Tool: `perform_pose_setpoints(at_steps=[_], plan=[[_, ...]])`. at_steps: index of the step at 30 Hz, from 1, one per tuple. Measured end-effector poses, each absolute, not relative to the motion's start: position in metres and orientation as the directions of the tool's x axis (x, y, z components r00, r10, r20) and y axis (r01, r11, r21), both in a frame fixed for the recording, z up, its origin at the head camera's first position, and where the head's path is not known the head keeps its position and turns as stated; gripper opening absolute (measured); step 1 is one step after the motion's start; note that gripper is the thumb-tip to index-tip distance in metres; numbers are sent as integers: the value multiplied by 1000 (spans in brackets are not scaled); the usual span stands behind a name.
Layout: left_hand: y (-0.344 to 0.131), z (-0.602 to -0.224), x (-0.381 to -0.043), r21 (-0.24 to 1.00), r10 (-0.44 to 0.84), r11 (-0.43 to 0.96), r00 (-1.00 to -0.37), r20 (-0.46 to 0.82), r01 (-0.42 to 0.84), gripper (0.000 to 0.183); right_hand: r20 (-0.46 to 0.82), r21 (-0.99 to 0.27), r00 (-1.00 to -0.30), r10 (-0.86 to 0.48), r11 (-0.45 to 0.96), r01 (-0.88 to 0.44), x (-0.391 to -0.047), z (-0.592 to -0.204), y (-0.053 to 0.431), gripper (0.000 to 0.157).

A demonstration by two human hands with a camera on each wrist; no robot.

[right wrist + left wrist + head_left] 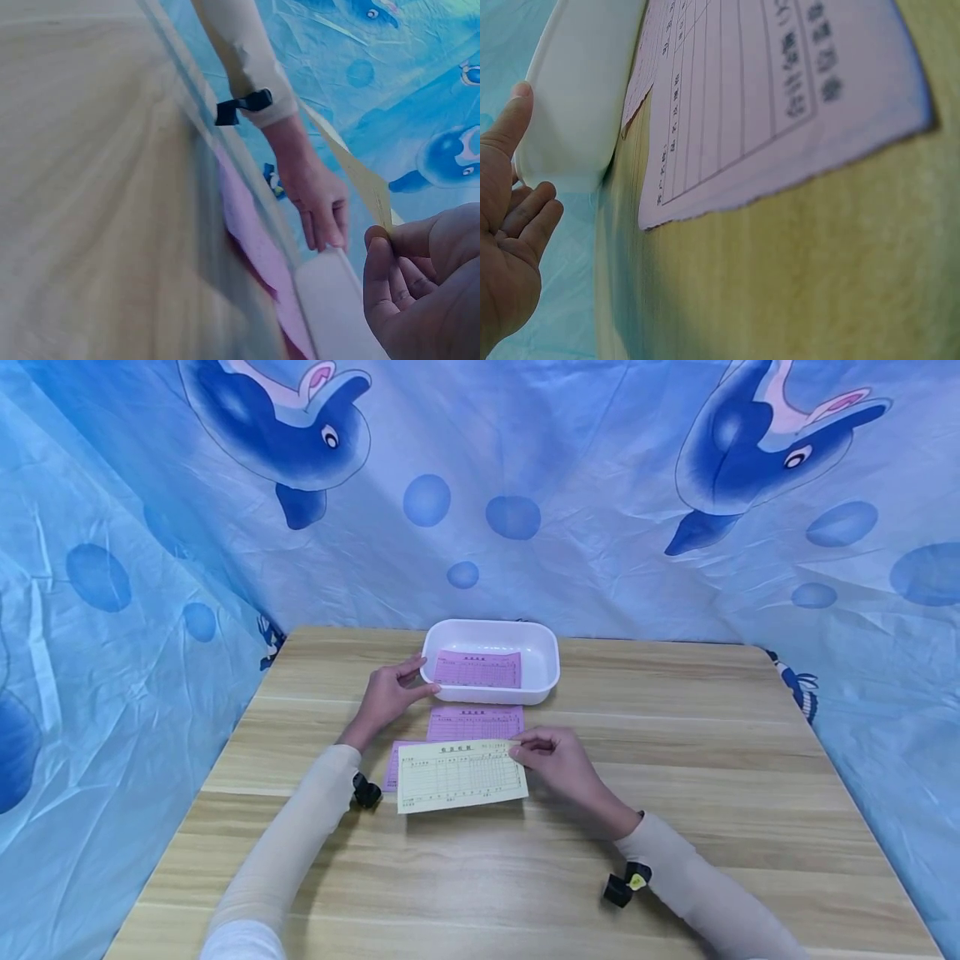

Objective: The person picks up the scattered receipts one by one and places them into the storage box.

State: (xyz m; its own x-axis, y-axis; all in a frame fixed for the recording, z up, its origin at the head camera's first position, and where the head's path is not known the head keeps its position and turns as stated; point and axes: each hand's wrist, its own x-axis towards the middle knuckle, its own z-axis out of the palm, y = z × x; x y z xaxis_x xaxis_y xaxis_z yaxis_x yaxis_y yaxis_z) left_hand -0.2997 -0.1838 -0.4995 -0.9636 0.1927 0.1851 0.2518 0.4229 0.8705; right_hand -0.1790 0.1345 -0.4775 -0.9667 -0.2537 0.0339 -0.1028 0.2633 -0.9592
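My right hand [558,764] pinches a pale yellow receipt slip [461,777] by its upper right corner, between thumb and fingers. The slip, printed with a table, hangs tilted over the pink slips. In the right wrist view the yellow slip [352,169] shows nearly edge-on. My left hand [386,693] grips the left end of a white plastic tray [487,695], thumb at the near rim. The left wrist view shows the thumb and fingers around the corner of the tray [577,97]. Inside the tray lies a pink slip [477,670].
One pink slip [476,724] lies on the wooden table [675,735] in front of the tray. Another pink slip [392,768], mostly hidden by the yellow one, is nearer and further left. A blue dolphin-print cloth [600,577] hangs behind the table and down its sides.
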Motion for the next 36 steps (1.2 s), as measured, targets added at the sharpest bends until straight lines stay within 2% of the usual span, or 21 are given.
perform_pose_setpoints(at_steps=[5,12,19,32,36], plan=[[-183,-499,-300,865,179,440,-967,179,242,79,84,-955,-967,-242,256,-147,-188,-466,139,15],[-183,-499,-299,874,185,425,-968,171,235,77,94,-960,-976,-195,243,-141,-203,-450,145,17],[-181,-500,-302,877,167,423,-971,170,226,53,125,-954,-981,-151,252,-161,-224,-433,149,21],[-184,-502,-302,879,179,404,-964,197,255,53,223,-920,-964,-147,295,-258,-263,-412,155,25],[-184,-501,-302,879,181,411,-967,182,242,58,244,-915,-961,-133,296,-274,-277,-409,156,25]])
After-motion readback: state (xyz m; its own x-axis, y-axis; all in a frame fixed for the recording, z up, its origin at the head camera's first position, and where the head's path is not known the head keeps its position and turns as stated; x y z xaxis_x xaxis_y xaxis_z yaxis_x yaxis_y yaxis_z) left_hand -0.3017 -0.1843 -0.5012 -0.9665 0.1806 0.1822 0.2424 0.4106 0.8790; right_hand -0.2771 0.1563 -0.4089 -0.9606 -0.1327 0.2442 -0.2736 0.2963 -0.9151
